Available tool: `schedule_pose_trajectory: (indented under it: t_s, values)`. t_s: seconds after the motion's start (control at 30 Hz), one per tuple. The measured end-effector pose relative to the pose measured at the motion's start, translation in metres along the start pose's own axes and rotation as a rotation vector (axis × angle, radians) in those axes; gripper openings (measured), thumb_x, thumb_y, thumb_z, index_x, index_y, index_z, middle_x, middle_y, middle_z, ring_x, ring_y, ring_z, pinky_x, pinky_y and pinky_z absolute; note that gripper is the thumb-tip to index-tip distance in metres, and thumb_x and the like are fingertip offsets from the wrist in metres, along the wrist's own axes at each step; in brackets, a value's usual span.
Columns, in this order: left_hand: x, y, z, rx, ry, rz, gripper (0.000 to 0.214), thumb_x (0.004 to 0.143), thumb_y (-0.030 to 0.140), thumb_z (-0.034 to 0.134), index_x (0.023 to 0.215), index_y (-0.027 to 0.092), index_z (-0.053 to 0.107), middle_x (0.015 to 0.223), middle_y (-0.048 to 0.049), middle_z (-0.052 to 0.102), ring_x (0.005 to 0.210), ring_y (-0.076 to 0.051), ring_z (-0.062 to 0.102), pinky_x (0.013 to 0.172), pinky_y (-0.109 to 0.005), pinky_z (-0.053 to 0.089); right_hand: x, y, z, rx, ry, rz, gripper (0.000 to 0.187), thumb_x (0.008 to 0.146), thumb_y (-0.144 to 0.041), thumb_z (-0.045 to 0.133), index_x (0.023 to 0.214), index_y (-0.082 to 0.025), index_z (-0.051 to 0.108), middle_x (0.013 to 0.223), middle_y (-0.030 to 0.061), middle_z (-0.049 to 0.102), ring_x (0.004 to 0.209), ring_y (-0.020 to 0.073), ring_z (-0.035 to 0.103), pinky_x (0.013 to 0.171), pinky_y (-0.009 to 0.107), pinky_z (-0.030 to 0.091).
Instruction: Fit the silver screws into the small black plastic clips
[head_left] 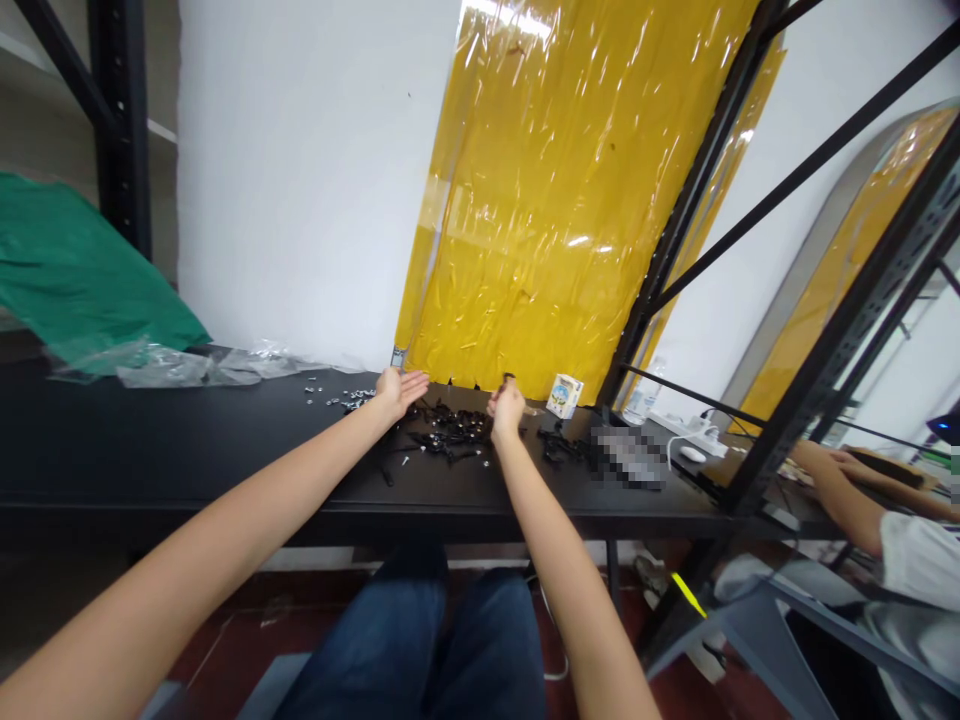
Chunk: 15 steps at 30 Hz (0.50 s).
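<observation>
My left hand (401,391) is above the back of the table with its fingers stretched out, palm turned partly up, and nothing visible in it. My right hand (508,406) is closed, and a small dark piece (509,377) sticks out at its top; its kind is too small to make out. Between and below the hands lies a loose pile of small black parts (456,430) with shiny bits among them. Small silvery metal pieces (360,396) are scattered left of my left hand. A few more lie in front of the pile.
Right of the pile are more black parts (559,442), a small box (564,396), a blurred-out patch, a white mouse (692,454), a power strip (697,432) and a bottle (641,402). Clear plastic bags (187,363) lie back left. Beyond the black rack post (787,350), another person's arm (840,490) shows.
</observation>
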<state>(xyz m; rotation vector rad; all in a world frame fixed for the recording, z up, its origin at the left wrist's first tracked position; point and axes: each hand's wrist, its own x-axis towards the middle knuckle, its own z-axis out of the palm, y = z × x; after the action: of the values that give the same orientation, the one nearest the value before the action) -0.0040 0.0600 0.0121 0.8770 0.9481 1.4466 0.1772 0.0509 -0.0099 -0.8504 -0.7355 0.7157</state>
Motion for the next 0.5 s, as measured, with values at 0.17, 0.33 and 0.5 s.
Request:
schedule_pose_trajectory:
  t_s: [0.17,0.33,0.5]
  values:
    - [0.003,0.009,-0.006,0.268,0.13,0.191,0.03,0.079,0.028,0.043,0.089,0.011,0.066,0.092,-0.0118,0.069,0.089,-0.021,0.064,0.076,-0.028,0.051,0.009,-0.013,-0.02,0.167,0.232,0.087,0.044,0.092,-0.038,-0.003,0.065,-0.024,0.029,0.043,-0.0067,0.035,0.027,0.0078,0.031,0.029,0.018,0.024]
    - [-0.008,0.007,-0.001,1.062,-0.025,0.331,0.015,0.053,0.034,0.072,0.055,0.02,0.068,0.069,-0.0062,0.069,0.089,-0.029,0.061,0.083,-0.036,0.043,0.005,-0.019,-0.024,0.287,0.275,0.107,0.042,0.091,-0.046,0.008,0.07,-0.023,0.036,0.048,-0.004,0.043,0.032,0.0084,0.04,0.031,0.018,0.03]
    - [-0.016,0.003,0.001,1.616,-0.278,0.356,0.033,0.052,0.056,0.07,0.065,0.026,0.072,0.081,-0.0042,0.072,0.087,-0.027,0.062,0.082,-0.037,0.041,0.002,-0.024,-0.02,0.368,0.236,0.149,0.037,0.09,-0.048,0.018,0.073,-0.022,0.038,0.047,-0.0062,0.043,0.032,0.0075,0.039,0.031,0.017,0.028]
